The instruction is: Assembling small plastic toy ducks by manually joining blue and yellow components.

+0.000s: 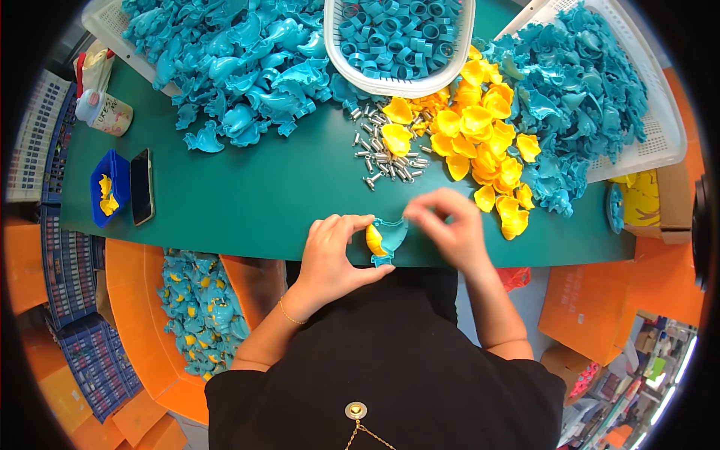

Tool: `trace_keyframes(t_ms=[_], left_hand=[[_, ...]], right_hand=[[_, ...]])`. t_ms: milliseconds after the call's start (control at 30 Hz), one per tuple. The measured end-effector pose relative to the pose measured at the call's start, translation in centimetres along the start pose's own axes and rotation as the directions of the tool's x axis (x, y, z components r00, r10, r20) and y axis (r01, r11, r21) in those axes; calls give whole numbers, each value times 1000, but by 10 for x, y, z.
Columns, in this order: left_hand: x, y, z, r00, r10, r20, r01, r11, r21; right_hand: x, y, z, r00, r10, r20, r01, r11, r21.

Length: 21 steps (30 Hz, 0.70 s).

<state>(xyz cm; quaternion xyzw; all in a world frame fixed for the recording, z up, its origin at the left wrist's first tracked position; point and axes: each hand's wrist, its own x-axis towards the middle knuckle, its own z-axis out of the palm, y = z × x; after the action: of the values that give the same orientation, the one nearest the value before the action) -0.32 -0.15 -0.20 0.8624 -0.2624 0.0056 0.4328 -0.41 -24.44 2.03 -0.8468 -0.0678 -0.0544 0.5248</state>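
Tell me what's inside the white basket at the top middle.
The white basket holds heaped teal rings; its bottom and anything under the top layer are covered from view.

Ring basket [397, 88] on the table [247, 195]; rings [397, 41] inside. Left of it: a heap of loose pieces [247, 75]; farther left, a cup [109, 112], and a phone [141, 187] beside a tray [121, 180]. Before it: metal parts [385, 159], then the held assembly [391, 238]. Right of it: a second heap [600, 82], shells [487, 124] lying between.
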Motion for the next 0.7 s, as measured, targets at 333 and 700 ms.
trace_keyframes(t_ms=[333,700], left_hand=[[6,-6,-13,992,36,122,-23,994,-103],[12,-8,-21,972,91,217,-64,990,-129]], right_hand=[[41,12,-17,981,-181,67,190,843,-504],[34,-6,-11,856,-260,447,261,963,59]])
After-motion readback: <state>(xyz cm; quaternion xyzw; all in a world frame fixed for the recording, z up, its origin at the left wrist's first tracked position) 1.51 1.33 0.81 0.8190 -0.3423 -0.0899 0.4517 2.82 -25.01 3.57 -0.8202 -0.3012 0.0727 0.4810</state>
